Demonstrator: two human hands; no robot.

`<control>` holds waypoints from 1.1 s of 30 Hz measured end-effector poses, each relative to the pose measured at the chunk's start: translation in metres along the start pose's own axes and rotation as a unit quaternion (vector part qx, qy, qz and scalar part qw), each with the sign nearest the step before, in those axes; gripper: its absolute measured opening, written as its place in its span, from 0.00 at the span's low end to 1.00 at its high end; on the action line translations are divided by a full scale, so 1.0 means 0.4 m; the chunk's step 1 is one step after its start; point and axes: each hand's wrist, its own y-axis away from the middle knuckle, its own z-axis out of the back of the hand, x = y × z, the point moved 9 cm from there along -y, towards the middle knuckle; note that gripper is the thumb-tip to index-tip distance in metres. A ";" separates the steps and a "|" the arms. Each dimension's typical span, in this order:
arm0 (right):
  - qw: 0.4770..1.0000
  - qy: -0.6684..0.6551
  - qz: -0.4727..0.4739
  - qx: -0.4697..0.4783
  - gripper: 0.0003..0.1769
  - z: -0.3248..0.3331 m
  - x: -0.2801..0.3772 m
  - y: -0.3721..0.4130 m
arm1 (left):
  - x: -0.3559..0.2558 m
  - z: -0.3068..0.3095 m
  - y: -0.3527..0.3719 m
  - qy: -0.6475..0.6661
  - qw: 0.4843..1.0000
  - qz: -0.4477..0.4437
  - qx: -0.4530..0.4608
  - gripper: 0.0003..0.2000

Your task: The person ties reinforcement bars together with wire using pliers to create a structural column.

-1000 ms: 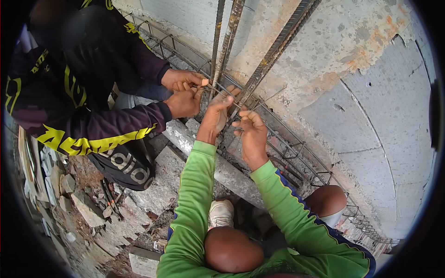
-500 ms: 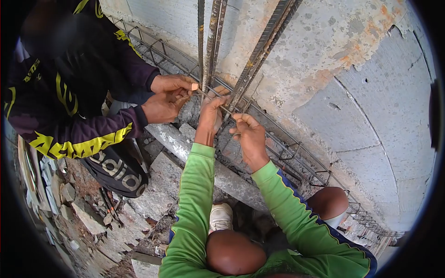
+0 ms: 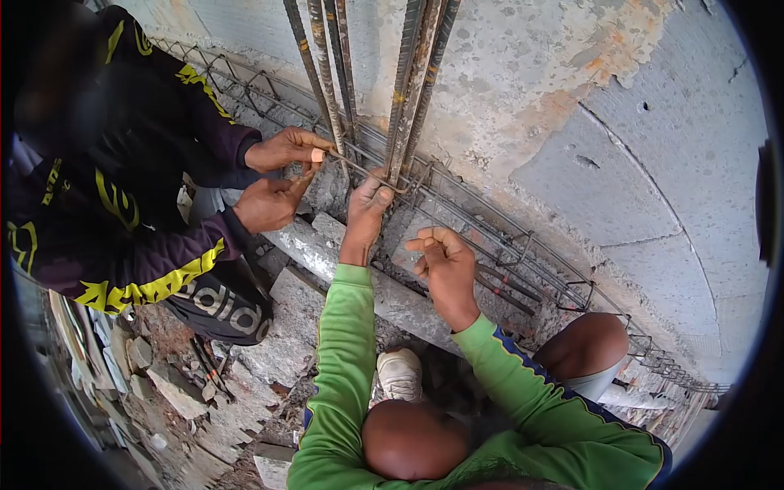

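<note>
My left hand (image 3: 369,214) is closed around a thin bent steel rod (image 3: 357,166) at the foot of the upright ribbed rebars (image 3: 406,102). The rod's hooked end curls around the base of those bars. Below and to the right, my right hand (image 3: 447,265) is apart from the rod, its fingers curled toward the thumb. Whether anything small is pinched there I cannot make out. At the left, another person's hands (image 3: 282,175) are at the rod's other end, near a second group of upright rebars (image 3: 325,73).
A long rebar cage (image 3: 523,245) lies along the foot of the rough concrete wall (image 3: 555,90). In front of it runs a pale round pipe (image 3: 314,253). Broken concrete pieces (image 3: 175,388) lie at the lower left. The other person in a dark sleeve (image 3: 155,273) crouches close by.
My right hand has let go of the rod's end and moved down from it. The rod's end now shows a hook at the bars. My left hand stays on the rod; the view has shifted.
</note>
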 end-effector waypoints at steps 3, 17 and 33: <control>1.000 0.003 -0.008 0.006 0.10 0.001 -0.019 0.005 | -0.009 -0.009 -0.001 -0.029 0.999 0.020 -0.037 0.38; 0.998 0.040 0.050 0.002 0.11 0.028 -0.029 -0.018 | -0.050 -0.036 0.030 -0.167 0.972 -0.096 -0.135 0.29; 0.999 0.017 0.040 0.007 0.12 0.040 -0.054 0.025 | -0.081 -0.055 0.056 -0.354 0.907 -0.083 -0.212 0.16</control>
